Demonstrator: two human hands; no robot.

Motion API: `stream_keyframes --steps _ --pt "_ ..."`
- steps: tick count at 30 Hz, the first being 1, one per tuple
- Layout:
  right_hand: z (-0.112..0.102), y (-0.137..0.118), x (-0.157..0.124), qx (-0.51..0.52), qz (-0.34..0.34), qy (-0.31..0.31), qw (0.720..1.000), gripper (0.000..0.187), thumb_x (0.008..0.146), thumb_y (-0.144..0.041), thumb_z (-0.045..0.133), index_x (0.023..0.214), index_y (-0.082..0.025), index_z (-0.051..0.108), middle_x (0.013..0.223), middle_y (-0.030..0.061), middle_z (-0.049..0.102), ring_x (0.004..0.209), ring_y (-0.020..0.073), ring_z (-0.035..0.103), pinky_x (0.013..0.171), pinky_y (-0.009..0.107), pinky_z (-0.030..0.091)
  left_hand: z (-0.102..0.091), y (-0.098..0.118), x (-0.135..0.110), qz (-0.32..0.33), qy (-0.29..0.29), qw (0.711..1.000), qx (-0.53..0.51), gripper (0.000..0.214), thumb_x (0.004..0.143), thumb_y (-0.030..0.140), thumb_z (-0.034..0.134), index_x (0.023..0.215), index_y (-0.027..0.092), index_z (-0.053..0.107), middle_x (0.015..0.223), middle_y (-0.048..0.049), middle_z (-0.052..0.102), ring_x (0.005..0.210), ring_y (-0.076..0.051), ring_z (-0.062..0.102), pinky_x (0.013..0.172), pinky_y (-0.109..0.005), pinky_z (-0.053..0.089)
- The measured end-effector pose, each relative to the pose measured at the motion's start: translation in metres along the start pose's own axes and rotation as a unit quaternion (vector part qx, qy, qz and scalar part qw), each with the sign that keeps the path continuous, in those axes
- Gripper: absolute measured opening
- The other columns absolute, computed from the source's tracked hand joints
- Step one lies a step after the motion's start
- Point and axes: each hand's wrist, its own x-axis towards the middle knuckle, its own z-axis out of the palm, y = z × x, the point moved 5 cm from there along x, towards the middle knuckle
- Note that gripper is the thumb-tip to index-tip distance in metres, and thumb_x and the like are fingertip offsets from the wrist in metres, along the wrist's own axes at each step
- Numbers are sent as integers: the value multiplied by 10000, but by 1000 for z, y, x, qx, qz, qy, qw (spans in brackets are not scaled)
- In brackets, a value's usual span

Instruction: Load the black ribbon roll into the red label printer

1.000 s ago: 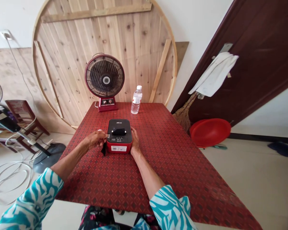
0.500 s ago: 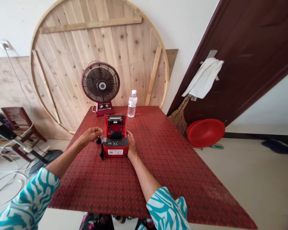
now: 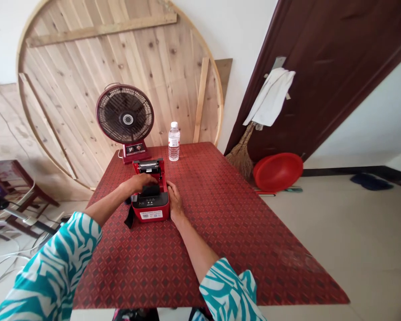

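A small red and black label printer point(image 3: 151, 208) sits on the red patterned table point(image 3: 220, 223) with its lid point(image 3: 149, 167) swung up and back. My left hand point(image 3: 143, 182) reaches over the printer's open compartment, fingers curled down into it; what they touch is hidden. My right hand point(image 3: 174, 201) lies against the printer's right side, fingers flat along it. A black strap point(image 3: 129, 218) hangs off the printer's left side.
A red table fan point(image 3: 126, 120) and a plastic water bottle point(image 3: 174, 141) stand at the table's far end. A round wooden tabletop point(image 3: 113, 67) leans on the wall. A broom point(image 3: 240, 154) and red basin point(image 3: 277, 171) sit by the dark door point(image 3: 321, 67). Chair and cables lie left.
The printer's lid went from closed to open. My left hand moved from the printer's left side to over its open compartment. The view shifted to the right.
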Motion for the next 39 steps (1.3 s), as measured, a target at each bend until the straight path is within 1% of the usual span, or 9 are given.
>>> stream_keyframes --steps 5,13,17,20,24,28,30,35,39 --pt "0 1 0 -3 4 -7 1000 381 809 -477 539 1122 -288 648 1115 -6 690 1101 203 572 944 351 448 9 4 8 -23 -23 994 101 202 519 37 697 479 213 607 519 -9 602 634 -219 605 629 -267 392" --pt "-2 3 2 -6 0 -6 1000 370 792 -486 558 1082 -284 666 1112 0 689 1105 207 579 938 352 457 7 13 -11 -50 36 974 219 204 661 144 694 832 256 694 856 -68 700 898 -292 644 765 -329 441" --pt "-4 3 2 -11 -4 -3 1000 375 783 -493 563 1077 -285 668 1097 3 696 1087 211 591 925 358 465 6 13 -16 -49 83 973 208 262 687 188 690 939 259 693 941 -91 702 958 -315 632 820 -363 443" --pt "-4 4 2 -13 -5 -8 1000 394 779 -503 563 1087 -279 663 1103 10 698 1080 218 595 916 367 471 4 20 -21 6 94 982 164 319 692 217 680 1011 238 685 1020 -106 691 965 -311 626 822 -355 440" --pt "-5 5 2 -17 2 -6 1000 414 777 -513 562 1100 -273 658 1111 15 696 1081 225 594 910 371 470 -25 23 -44 73 150 983 72 315 708 288 669 1020 240 677 911 -33 688 840 -217 627 763 -276 436" --pt "-8 5 2 -29 13 -1 999 409 774 -503 567 1100 -274 659 1121 15 693 1094 226 586 915 370 461 -72 -21 -71 16 330 943 -23 331 748 350 622 1037 189 607 811 -3 652 694 -147 576 671 -243 431" --pt "-8 5 2 -36 18 -1 999 406 778 -494 564 1106 -274 656 1123 14 694 1098 227 584 914 372 459 -78 -57 -73 -35 374 925 -53 312 707 313 644 979 177 573 803 -2 640 710 -145 580 666 -237 431" --pt "-7 -1 0 -45 22 -3 999 405 783 -491 553 1107 -269 653 1122 16 699 1103 227 588 908 371 459 -39 -127 -50 -148 298 943 -35 268 621 246 714 807 210 525 744 9 630 726 -168 598 643 -239 411" --pt "-7 -3 -2 -44 22 -1 999 416 779 -502 555 1103 -263 656 1108 21 706 1097 228 596 902 371 463 -17 -144 -40 -153 280 946 -62 267 639 267 716 812 214 520 781 1 650 771 -178 623 668 -241 434"
